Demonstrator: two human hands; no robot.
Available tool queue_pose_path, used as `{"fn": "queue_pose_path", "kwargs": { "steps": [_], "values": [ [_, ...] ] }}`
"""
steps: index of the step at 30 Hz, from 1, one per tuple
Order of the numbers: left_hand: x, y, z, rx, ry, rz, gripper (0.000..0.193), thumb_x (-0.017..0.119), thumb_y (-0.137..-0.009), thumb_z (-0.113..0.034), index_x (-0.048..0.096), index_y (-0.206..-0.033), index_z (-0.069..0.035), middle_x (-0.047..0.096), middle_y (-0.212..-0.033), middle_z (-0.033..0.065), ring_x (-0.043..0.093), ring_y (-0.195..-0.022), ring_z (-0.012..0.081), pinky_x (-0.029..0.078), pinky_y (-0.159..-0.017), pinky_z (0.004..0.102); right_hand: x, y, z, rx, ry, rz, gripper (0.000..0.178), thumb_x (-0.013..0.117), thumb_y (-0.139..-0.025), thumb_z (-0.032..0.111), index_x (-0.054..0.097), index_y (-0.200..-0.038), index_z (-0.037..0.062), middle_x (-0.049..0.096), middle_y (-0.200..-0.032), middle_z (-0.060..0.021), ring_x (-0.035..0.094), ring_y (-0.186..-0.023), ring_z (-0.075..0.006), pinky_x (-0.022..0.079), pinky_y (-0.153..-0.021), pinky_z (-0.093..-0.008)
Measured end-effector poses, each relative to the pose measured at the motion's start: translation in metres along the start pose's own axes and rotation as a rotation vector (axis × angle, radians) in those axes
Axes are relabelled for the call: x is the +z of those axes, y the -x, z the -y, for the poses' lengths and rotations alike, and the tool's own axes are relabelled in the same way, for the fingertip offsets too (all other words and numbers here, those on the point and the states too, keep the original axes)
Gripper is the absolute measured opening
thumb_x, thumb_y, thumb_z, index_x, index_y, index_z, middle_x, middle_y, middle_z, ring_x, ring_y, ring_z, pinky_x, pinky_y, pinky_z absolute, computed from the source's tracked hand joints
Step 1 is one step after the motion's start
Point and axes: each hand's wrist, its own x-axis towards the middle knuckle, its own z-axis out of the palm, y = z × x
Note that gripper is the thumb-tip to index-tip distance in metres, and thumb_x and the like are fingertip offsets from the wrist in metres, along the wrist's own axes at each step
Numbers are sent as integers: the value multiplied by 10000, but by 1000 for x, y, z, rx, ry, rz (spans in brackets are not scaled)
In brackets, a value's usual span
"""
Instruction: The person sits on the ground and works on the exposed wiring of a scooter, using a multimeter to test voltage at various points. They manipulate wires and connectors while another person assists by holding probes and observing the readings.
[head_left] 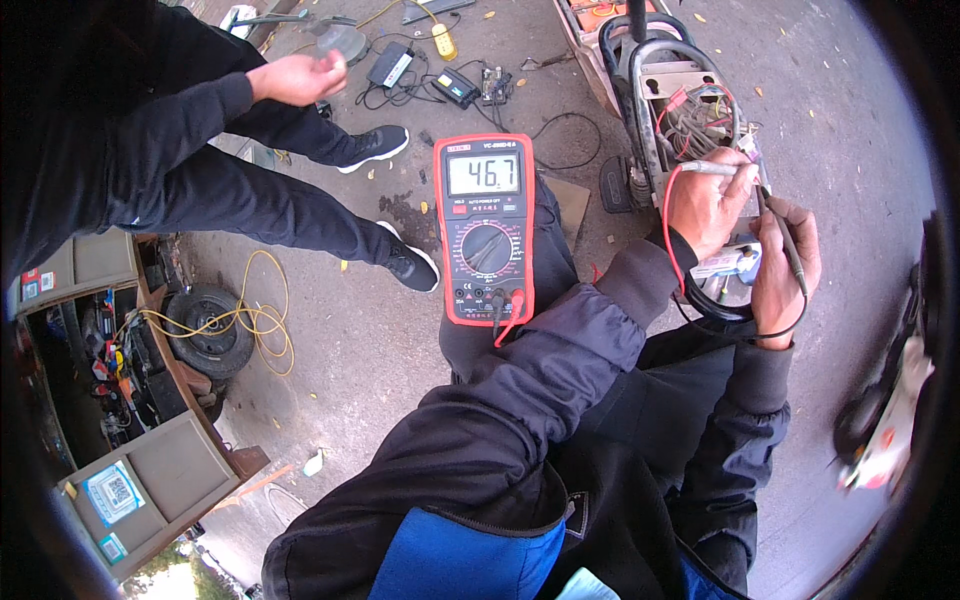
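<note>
Left hand [705, 210]: closed around a slim, pale-grey, red-leaded test probe [708, 168].
Right hand [785, 285]: just beside the left one, grasping a slim, black-leaded dark test probe [790, 243].
Wiring: tangled grey and red wires [690, 122] lie just beyond the left hand, within a black tubular metal frame [660, 52].
Multimeter: the rectangular red-rimmed digital meter [487, 215], digits displayed, is left of both hands.
Far left: a dark-clothed co-worker's bare hand [297, 80]; below it, a thin yellow cable [255, 318] and black-tyred wheel [205, 345].

Daylit rough grey pavement [385, 385], flecked with small yellow leaves [344, 266]; a boxy, open grey-brown cabinet [170, 490] stands between eight and nine o'clock.
</note>
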Motion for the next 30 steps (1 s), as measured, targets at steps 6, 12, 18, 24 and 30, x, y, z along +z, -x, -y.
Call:
{"fn": "queue_pose_path", "kwargs": {
  "steps": [6,12,18,24,30],
  "values": [
    [-2,1,-6,-51,-3,8,238,628,-1052,-227,703,-1090,-5,740,-886,122,720,-842,197,565,-762,361,-1,0,-2,-1,-17,5,161,633,-1039,45,663,-1182,-24,651,-956,-29,590,-891,-86,497,-813,-234],
    [0,0,-3,-38,10,4,242,630,-1049,-222,700,-1092,6,747,-889,126,729,-847,204,566,-766,360,-1,0,-2,10,-14,4,155,635,-1038,46,662,-1176,-19,654,-959,-31,596,-895,-88,505,-819,-241],
    [1,-1,2,31,-17,-9,238,621,-1051,-205,695,-1086,19,747,-891,130,729,-838,213,567,-761,366,-1,0,-3,-7,-6,5,146,635,-1043,55,660,-1172,-8,655,-958,-26,596,-886,-85,504,-810,-239],
    [-1,0,0,2,-18,12,236,618,-1055,-202,692,-1091,20,746,-896,127,725,-835,206,564,-748,357,-1,0,-3,-2,-7,-1,139,635,-1048,65,659,-1165,-7,655,-955,-24,595,-878,-85,502,-800,-239],
    [-1,0,1,-1,4,12,248,618,-1065,-220,692,-1102,14,752,-906,122,724,-842,198,562,-756,354,1,0,-4,-2,-16,-9,135,633,-1047,62,660,-1157,-11,654,-946,-25,596,-877,-84,503,-801,-240]
  ]
}}
